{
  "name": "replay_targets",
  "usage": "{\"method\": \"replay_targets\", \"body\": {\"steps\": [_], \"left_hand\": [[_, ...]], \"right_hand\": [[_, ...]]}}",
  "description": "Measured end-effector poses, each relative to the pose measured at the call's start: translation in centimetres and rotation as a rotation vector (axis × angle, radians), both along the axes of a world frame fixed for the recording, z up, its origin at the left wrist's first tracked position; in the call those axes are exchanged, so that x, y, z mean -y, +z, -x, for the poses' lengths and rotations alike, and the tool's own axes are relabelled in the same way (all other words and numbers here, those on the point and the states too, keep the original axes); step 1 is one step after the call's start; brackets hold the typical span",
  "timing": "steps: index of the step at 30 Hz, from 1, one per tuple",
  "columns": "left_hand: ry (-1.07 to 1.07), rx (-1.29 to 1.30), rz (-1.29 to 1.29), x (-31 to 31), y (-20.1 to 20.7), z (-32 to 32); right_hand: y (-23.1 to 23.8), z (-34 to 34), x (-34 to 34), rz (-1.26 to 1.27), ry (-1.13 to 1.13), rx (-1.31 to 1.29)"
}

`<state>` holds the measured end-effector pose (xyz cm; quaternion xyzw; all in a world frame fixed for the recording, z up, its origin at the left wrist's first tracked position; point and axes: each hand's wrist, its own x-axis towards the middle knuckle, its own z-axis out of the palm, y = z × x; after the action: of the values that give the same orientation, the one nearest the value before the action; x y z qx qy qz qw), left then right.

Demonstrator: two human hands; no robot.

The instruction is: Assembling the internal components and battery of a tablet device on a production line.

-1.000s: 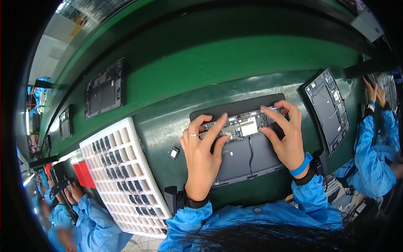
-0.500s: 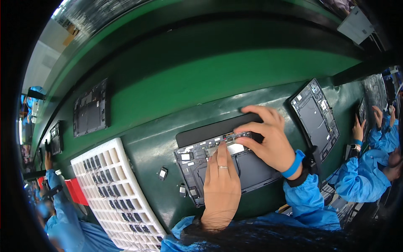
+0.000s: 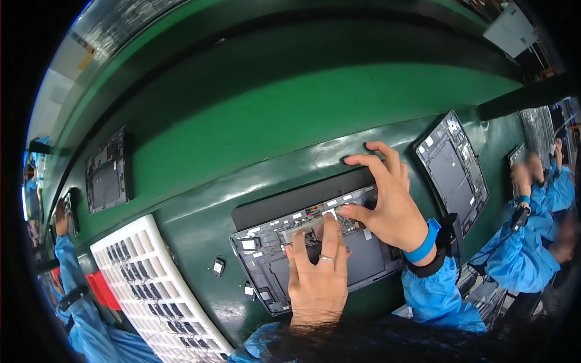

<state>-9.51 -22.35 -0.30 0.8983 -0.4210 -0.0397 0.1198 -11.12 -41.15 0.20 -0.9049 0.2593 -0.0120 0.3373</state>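
An opened dark device housing (image 3: 366, 254) lies in front of me, with a narrow circuit board (image 3: 292, 235) along its far side. My left hand (image 3: 318, 287), with a ring on one finger, rests with spread fingertips on the board. Over the board's right end is my right hand (image 3: 394, 209); its fingers are apart and raised, and the thumb is at or just above the board. Nothing shows between its fingers. A plain black panel (image 3: 266, 210) adjoins the housing's far edge. Two small black parts with pale labels (image 3: 218, 267) lie left of the housing.
At the left stands a white foam tray (image 3: 196, 304) with several small black wired parts in its cells. Similar opened housings lie at right (image 3: 451, 172) and far left (image 3: 109, 175). A red bin (image 3: 103, 290) sits beside the tray. Co-workers in blue sleeves are at both sides.
My right fingers have spread and lifted off the part of the board they were pinching. My left fingers have fanned out on the board. The whole view has shifted slightly.
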Motion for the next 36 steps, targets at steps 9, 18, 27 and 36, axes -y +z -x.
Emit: {"method": "replay_targets", "body": {"steps": [9, 18, 27, 36], "left_hand": [[-0.028, -0.134, 0.035, -1.4, 0.0, -0.2], [0.044, -0.169, -0.035, -1.3, 0.1, 0.3], [0.011, -0.161, -0.097, -2.2, -2.6, 1.9], [-0.022, -0.359, -0.063, -4.8, -4.4, 4.0]], "right_hand": [[-0.4, 6.0, -0.4, 0.139, 0.139, 0.226], [-0.3, 5.3, -0.4, 0.267, 0.296, 0.167], [-1.8, 4.7, 0.4, 0.331, 0.417, 0.139], [-1.8, 4.6, -0.2, -0.095, -0.019, 0.187]]}}
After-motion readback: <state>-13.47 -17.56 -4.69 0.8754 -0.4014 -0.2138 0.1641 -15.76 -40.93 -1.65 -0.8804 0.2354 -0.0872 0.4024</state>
